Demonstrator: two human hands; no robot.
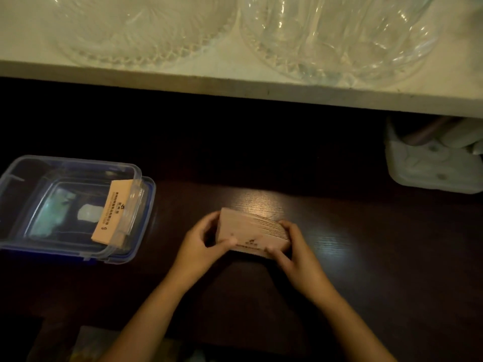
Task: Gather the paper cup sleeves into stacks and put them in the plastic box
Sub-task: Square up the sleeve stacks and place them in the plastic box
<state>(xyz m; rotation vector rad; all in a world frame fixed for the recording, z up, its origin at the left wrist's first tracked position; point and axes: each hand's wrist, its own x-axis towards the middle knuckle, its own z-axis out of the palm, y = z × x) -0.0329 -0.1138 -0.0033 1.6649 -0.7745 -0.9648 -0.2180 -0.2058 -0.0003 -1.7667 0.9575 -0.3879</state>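
A thick stack of tan paper cup sleeves [248,232] stands on its edge on the dark wooden table. My left hand [202,242] grips its left end and my right hand [295,248] grips its right end, thumbs on the printed front face. To the left sits the clear plastic box [23,178] with a blue rim. Inside it, against the right wall, another bundle of cup sleeves [112,211] leans upright.
A white shelf [235,84] runs across the back and carries two clear cut-glass plates [141,35]. A pale plastic object [431,163] sits under it at the far right. The dark table [366,257] spreads around the stack.
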